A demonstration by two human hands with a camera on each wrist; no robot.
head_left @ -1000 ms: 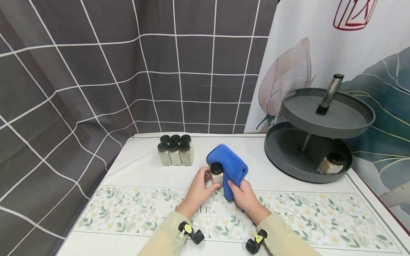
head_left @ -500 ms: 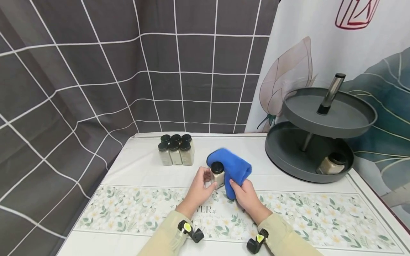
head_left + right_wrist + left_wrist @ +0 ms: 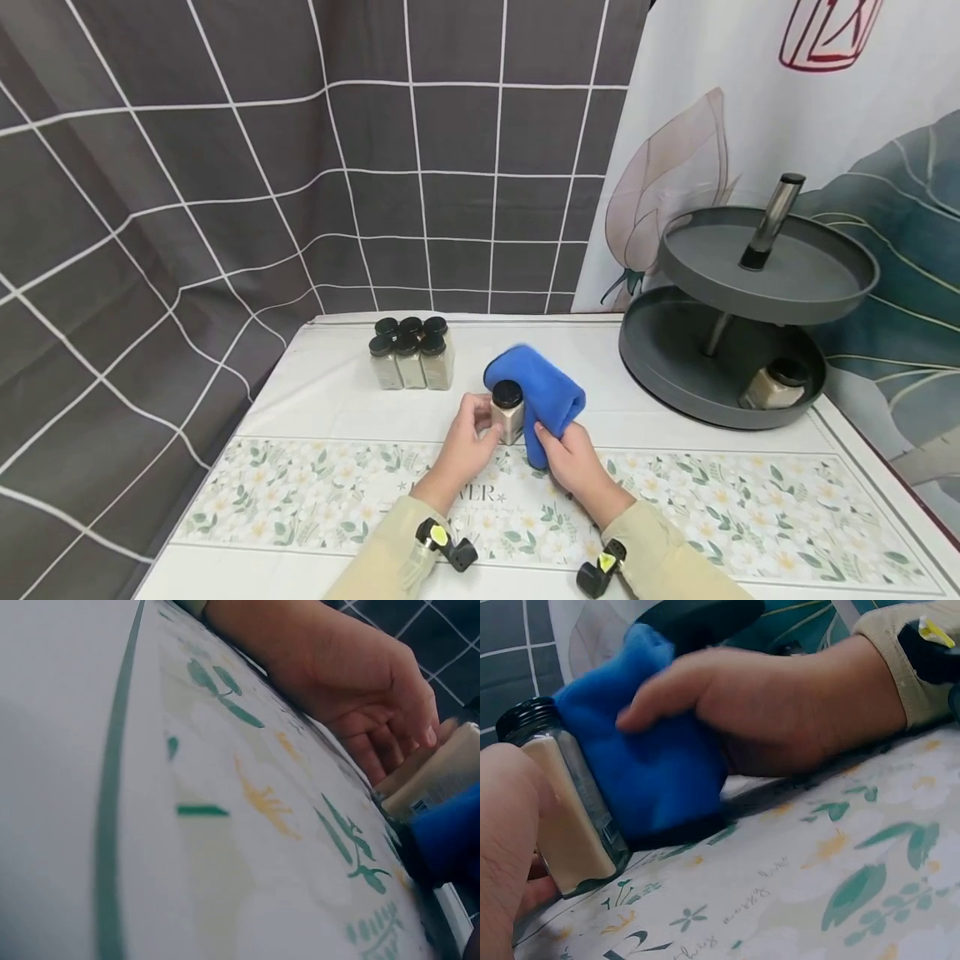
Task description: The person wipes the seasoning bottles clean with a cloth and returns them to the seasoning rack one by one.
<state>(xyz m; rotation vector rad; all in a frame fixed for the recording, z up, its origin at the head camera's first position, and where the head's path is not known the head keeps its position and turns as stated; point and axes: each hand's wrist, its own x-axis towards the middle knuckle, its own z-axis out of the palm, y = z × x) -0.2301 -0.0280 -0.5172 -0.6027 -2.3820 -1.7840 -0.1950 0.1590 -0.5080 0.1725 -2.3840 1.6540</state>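
A glass jar [image 3: 507,417] of pale powder with a black lid stands near the middle of the table. My left hand [image 3: 463,446] holds it from the left, thumb in front and fingers behind. A folded blue cloth [image 3: 551,400] is gripped in my right hand [image 3: 577,462] and lies against the jar's right side. In the left wrist view, the cloth [image 3: 652,765] touches the jar [image 3: 574,817], and the right hand's thumb shows on top of it. The right wrist view has the left fingers around the jar [image 3: 439,772]; the right hand is mostly out of that frame.
Several matching black-lidded jars [image 3: 408,358] stand in a tight block at the back left. On the right is a grey two-tier round tray [image 3: 660,383], with a tilted jar [image 3: 776,383] on its lower tier. A floral cloth strip [image 3: 315,492] crosses the table's front.
The blue cloth has shifted slightly beside the jar, down and to the right, then a little back left. My left thumb has slid left along the jar's front. The other jars stay put.
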